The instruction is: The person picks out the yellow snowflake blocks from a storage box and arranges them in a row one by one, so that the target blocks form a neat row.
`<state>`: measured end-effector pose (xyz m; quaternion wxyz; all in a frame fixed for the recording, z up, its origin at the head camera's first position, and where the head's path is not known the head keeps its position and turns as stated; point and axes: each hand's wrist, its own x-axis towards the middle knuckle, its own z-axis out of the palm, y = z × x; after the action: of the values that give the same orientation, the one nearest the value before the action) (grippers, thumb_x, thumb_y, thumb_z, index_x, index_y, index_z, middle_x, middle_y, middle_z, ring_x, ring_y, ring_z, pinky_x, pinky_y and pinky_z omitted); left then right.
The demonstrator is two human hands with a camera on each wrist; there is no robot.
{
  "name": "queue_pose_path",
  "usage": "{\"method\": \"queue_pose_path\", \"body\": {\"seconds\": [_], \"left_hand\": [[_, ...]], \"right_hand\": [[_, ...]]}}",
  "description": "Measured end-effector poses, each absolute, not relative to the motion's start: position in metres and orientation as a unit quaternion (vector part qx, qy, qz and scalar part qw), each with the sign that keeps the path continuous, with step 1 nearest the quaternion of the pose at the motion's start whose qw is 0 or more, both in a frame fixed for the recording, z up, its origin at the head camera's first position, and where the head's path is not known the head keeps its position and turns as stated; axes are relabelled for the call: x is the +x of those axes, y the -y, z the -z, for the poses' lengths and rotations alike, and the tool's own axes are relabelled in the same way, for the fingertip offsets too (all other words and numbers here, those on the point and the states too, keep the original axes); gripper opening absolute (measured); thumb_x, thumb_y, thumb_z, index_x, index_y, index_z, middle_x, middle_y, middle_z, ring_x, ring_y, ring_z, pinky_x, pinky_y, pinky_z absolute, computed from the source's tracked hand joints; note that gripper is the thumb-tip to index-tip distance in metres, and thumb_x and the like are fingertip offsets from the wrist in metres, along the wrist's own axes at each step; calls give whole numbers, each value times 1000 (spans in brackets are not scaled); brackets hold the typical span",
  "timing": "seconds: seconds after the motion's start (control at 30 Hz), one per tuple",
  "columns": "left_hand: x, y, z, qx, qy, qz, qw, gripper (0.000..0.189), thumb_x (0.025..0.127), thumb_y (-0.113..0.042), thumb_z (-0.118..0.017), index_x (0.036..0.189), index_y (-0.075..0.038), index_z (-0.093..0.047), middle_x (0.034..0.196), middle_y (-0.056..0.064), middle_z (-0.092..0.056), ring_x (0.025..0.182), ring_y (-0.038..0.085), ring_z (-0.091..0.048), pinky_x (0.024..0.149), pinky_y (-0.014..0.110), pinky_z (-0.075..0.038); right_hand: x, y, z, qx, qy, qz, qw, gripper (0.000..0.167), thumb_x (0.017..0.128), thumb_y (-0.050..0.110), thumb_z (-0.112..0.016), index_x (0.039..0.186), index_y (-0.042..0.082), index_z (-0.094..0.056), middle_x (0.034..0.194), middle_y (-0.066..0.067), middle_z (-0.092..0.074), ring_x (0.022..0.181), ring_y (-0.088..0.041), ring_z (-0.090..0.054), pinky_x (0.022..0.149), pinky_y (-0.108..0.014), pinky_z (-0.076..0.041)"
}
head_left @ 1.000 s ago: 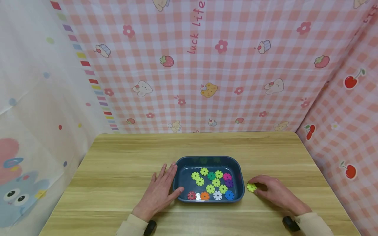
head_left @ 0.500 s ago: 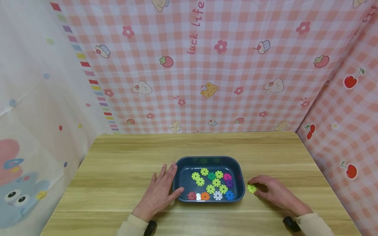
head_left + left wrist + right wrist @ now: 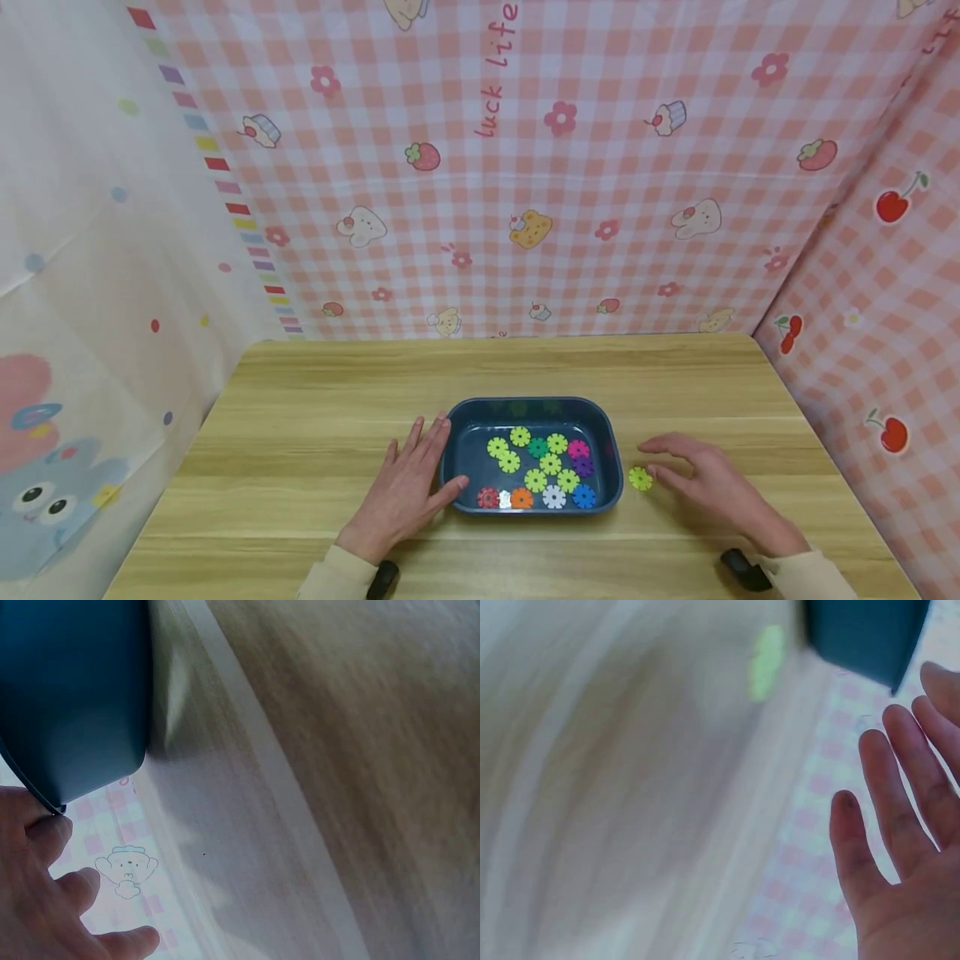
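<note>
A dark blue tray [image 3: 525, 510] stands on the table with several notched plastic discs lying flat in it. Most are yellow-green, such as one disc [image 3: 550, 464]; among the others are a blue disc [image 3: 583, 497], an orange disc [image 3: 522, 498] and a pink disc [image 3: 578, 449]. My left hand [image 3: 405, 492] rests with spread, straight fingers on the tray's left rim. Just outside the tray's right side a single yellow-green disc [image 3: 641, 478] lies on the table. My right hand [image 3: 708, 483] is beside that disc, fingers extended and holding nothing; the right wrist view shows the fingers apart from it.
The wooden table [image 3: 337, 383] reaches back to a pink checked cloth [image 3: 465, 192]. More cloth hangs at both sides, white on the left and checked on the right. A black wrist strap [image 3: 745, 570] sits at the right sleeve.
My right hand has released the yellow-green disc and drawn back a little to the right, its fingers opening. The disc stays on the table. My left hand has kept its place.
</note>
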<state>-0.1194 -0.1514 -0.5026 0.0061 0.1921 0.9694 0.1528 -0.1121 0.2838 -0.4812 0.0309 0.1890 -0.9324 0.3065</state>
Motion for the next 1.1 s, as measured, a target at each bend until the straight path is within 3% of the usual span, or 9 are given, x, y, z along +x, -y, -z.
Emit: {"method": "queue_pose_path", "body": {"seconds": [0.13,0.23,0.33,0.43,0.6,0.77,1.1], "left_hand": [[-119,152,503,192,-970,-151,6,85,102,-62,-50,164,-8,-28,171,9,-25,158,36,-16,119,69,-23],[-119,152,503,192,-970,-152,5,85,102,-62,-50,164,-8,-28,170,9,-25,158,36,-15,119,69,-23],[-119,152,503,192,-969,-153,4,85,102,-62,-51,164,-8,-28,170,10,-26,158,36,-15,119,69,-23],[-119,152,503,191,-969,-154,5,86,102,-63,-50,164,-8,-28,170,10,-26,158,36,-16,119,69,-23],[-119,152,503,189,-969,-158,9,86,102,-63,-50,164,-8,-28,170,9,-25,158,36,-15,119,69,-22],[-119,152,502,189,-969,-161,9,85,102,-61,-51,164,-8,-29,170,9,-25,158,36,-15,119,69,-22],[-118,152,503,190,-969,-159,7,86,102,-64,-48,164,-8,-29,170,9,-25,158,36,-16,119,68,-23]], "right_hand": [[-109,-277,475,212,922,-307,107,22,90,12,-82,110,20,-77,109,11,-73,101,-13,-69,88,-35,-59],[-106,-271,470,224,910,-317,144,28,86,9,-84,108,25,-77,106,13,-73,98,-8,-69,87,-18,-54],[-104,-264,465,233,902,-327,161,31,85,7,-85,108,25,-78,106,13,-74,98,-8,-69,88,-10,-48],[-103,-256,461,237,898,-333,164,29,85,7,-85,108,22,-78,106,13,-74,98,-8,-70,88,-12,-50],[-101,-241,457,237,898,-341,147,26,87,10,-84,109,24,-79,108,14,-74,100,-8,-69,86,-30,-59],[-101,-228,456,241,895,-352,134,27,89,13,-83,111,28,-78,111,14,-73,103,-10,-69,87,-41,-60],[-110,-206,466,314,866,-370,120,29,88,6,-82,113,21,-77,109,7,-74,100,-10,-70,85,-35,-60]]}}
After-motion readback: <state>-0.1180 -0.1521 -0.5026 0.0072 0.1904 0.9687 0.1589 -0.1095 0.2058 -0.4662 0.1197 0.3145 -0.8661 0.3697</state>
